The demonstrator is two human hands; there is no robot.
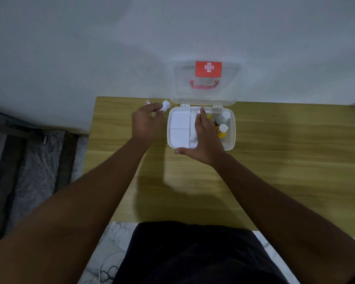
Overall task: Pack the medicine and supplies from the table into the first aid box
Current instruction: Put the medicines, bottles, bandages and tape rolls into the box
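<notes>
White plastic first aid box (231, 140), rounded corners, open at far centre of wood-grain worktop (285, 160); translucent lid (182, 87) upright against grey wall, red cross label, red handle. Inside: flat white packs (179, 125) left, white bottle (223, 116) and yellow bottle (222, 131) right. Right hand (204, 138) spread flat over box, grip released. Left hand (146, 121) just left of box, grip pinching small white tube (166, 105).

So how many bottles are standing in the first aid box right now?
2. A white bottle stands at the box's far right; a yellow one stands just nearer. The right hand may hide others.
</notes>
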